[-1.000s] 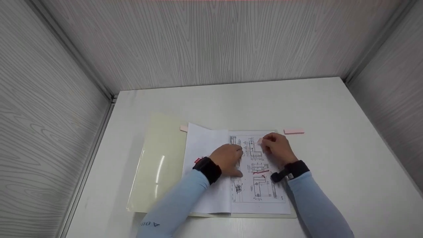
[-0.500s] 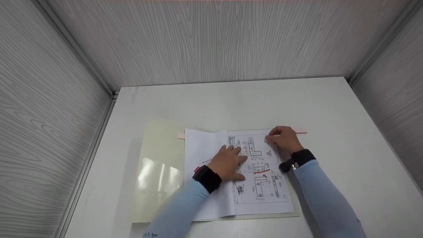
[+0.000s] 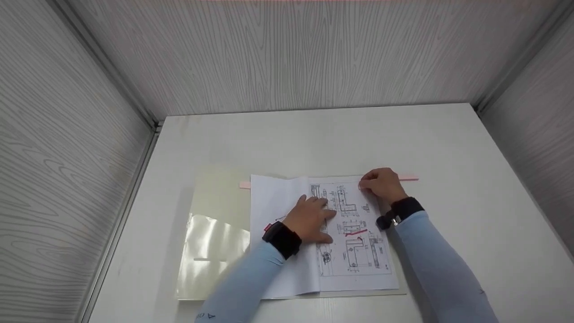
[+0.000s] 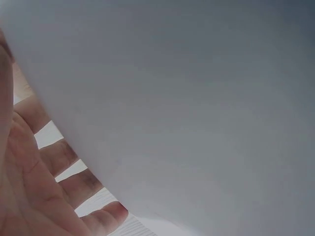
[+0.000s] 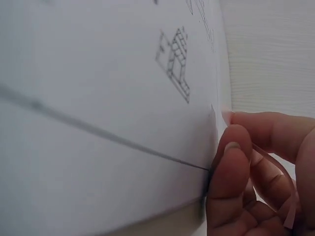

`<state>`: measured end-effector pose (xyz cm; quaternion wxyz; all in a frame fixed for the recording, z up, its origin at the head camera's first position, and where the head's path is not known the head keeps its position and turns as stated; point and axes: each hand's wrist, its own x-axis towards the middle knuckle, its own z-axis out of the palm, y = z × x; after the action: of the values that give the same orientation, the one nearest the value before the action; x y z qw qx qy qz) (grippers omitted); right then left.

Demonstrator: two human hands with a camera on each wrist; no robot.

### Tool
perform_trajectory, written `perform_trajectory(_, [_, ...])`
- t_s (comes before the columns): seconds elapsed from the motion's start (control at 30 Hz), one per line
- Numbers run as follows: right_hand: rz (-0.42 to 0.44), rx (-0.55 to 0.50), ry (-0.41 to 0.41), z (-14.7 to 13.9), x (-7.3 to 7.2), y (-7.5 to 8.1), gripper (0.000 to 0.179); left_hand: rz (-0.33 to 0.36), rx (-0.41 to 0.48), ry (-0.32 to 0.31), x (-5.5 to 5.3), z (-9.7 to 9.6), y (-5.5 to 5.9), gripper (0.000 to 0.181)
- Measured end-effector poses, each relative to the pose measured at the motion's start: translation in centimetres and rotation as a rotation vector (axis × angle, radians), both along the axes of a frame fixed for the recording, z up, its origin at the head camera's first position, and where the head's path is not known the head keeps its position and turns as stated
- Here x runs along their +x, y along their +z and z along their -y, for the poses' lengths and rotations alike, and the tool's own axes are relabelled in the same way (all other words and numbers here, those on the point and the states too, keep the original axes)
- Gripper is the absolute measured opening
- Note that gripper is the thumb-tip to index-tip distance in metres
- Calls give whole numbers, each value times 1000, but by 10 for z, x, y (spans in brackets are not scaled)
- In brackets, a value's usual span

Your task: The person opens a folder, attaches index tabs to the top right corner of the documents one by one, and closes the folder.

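An open booklet shows a technical drawing page on its right and a turned-over white sheet on its left. My left hand rests with spread fingers across the fold between them. In the left wrist view that sheet blocks most of the scene, with several fingers showing past its edge. Near the drawing page's upper right corner, my right hand pinches a thin pink sticky tab between thumb and fingers. Its free end curls back toward the palm, and the fingertips are right at the page edge.
The pale yellow folder cover lies open to the left, reflecting light. A pink tab sticks out past the turned sheet. Partly behind my right hand lies a pink sticky-note pad. Wood-grain panels enclose the white table.
My right hand has moved from over the drawing up and right to the page's edge with the pink sticky tab. The left hand's fingers have spread. Over the last half second little has moved.
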<state>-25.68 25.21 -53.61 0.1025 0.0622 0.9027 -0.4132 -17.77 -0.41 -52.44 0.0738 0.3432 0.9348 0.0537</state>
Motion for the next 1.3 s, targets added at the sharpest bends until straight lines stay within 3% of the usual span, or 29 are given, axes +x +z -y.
perform_trajectory(0.53, [-39,99,47,5,-6,2,14,-9,-12,-15,-1,-1,-2,73])
perform_trajectory(0.77, [-45,103,52,5,-6,3,14,-43,-60,-31,-2,-3,-1,73])
perform_trajectory(1.3, [-65,109,56,6,-7,-1,13,-31,-47,-23,0,-1,-3,73])
